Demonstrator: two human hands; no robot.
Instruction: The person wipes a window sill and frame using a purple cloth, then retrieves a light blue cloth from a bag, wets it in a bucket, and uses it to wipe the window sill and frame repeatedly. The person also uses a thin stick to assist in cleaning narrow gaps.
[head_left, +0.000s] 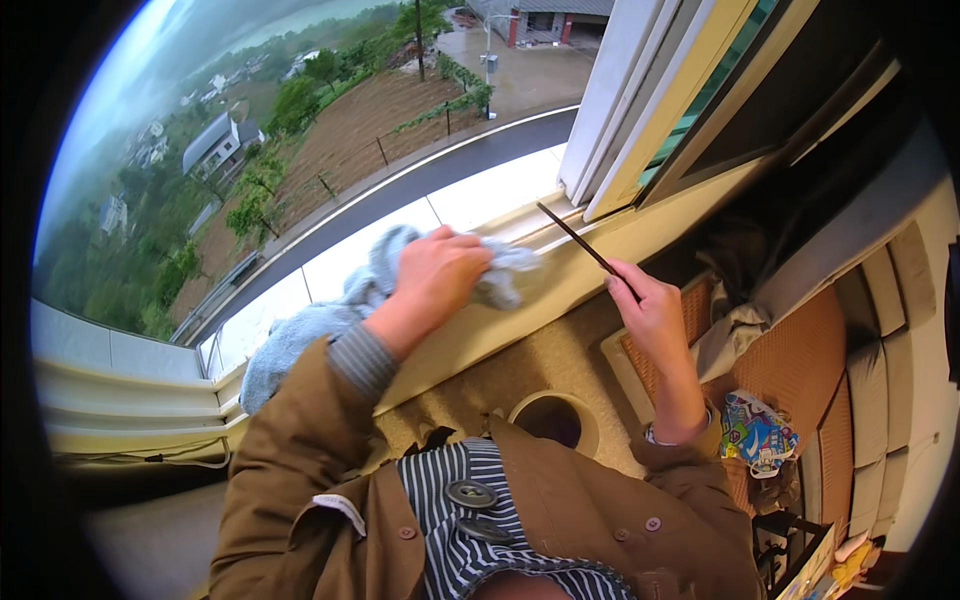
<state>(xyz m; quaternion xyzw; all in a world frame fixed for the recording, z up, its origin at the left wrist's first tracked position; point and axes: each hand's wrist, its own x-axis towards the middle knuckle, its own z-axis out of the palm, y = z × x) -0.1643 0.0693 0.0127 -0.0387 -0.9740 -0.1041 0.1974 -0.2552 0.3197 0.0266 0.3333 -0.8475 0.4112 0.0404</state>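
My left hand (442, 274) grips a light blue cloth (300, 337) over the track of an open window; part of the cloth hangs past my fingers and looks blurred, and the rest trails left along the sill. Between the thumb and fingers of my right hand (651, 304) is a thin dark stick (576, 238). Its far tip lies close to the window track (517, 231), near the foot of the sliding window frame (637, 157).
A round bucket (592, 420) stands on the floor below the sill. To the right are a bed with a woven orange-brown mat (787, 367), a colourful bag (754, 431) and a dark curtain (795, 217). Outside run a white-tiled ledge (322, 277) and a road.
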